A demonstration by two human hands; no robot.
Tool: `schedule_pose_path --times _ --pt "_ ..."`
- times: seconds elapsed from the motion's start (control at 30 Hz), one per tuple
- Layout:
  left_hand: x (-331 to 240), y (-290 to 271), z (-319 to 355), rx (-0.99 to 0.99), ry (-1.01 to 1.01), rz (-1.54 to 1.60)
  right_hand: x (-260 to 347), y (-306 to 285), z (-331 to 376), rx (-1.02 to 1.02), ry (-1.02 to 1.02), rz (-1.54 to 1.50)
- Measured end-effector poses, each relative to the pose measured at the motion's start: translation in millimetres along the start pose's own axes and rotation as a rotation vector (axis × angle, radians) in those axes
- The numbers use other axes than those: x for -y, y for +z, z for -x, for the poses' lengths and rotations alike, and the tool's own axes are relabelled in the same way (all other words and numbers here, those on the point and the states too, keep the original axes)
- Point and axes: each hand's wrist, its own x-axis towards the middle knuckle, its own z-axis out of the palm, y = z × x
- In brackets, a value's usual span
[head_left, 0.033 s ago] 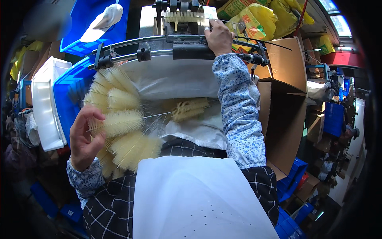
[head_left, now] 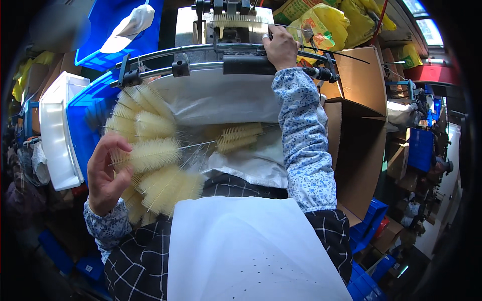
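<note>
My left hand (head_left: 106, 175) is closed, thumb and fingers pinching the tip of a pale bristled wire brush (head_left: 148, 154). This brush lies over a pile of similar brushes (head_left: 173, 188), its bare wire stem pointing right. My right hand (head_left: 281, 47) reaches to the machine (head_left: 236, 32) at the far side, fingers curled in at the right end of another bristled brush (head_left: 241, 20) set across it. What those fingertips grip is too small to tell. Below the hand runs a metal rail with a black sleeve (head_left: 246, 64). Two or so more brushes (head_left: 238, 137) lie on whitish sheeting.
Blue bins (head_left: 93, 108) stand at the left, with a white cap (head_left: 129, 29) over one and a white tray (head_left: 61, 130) beside them. An open cardboard box (head_left: 359, 150) is at the right. Yellow bags (head_left: 321, 27) sit behind it. White cloth (head_left: 251, 246) covers my lap.
My right hand and the black sleeve on the rail have shifted slightly to the right, along with the brush in the machine. My left hand has barely moved.
</note>
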Motion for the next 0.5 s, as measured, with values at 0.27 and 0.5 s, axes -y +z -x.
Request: schedule_pose_path --times 0.27,0.5 --pt "1.9 -0.6 -0.9 -0.064 0.019 0.048 -88.3 -29.4 -19.7 0.186 0.109 -0.143" --pt "-2.5 1.9 -9.2 0.004 -0.052 0.125 -106.2 -41.0 -37.1 0.2 -0.158 0.251"
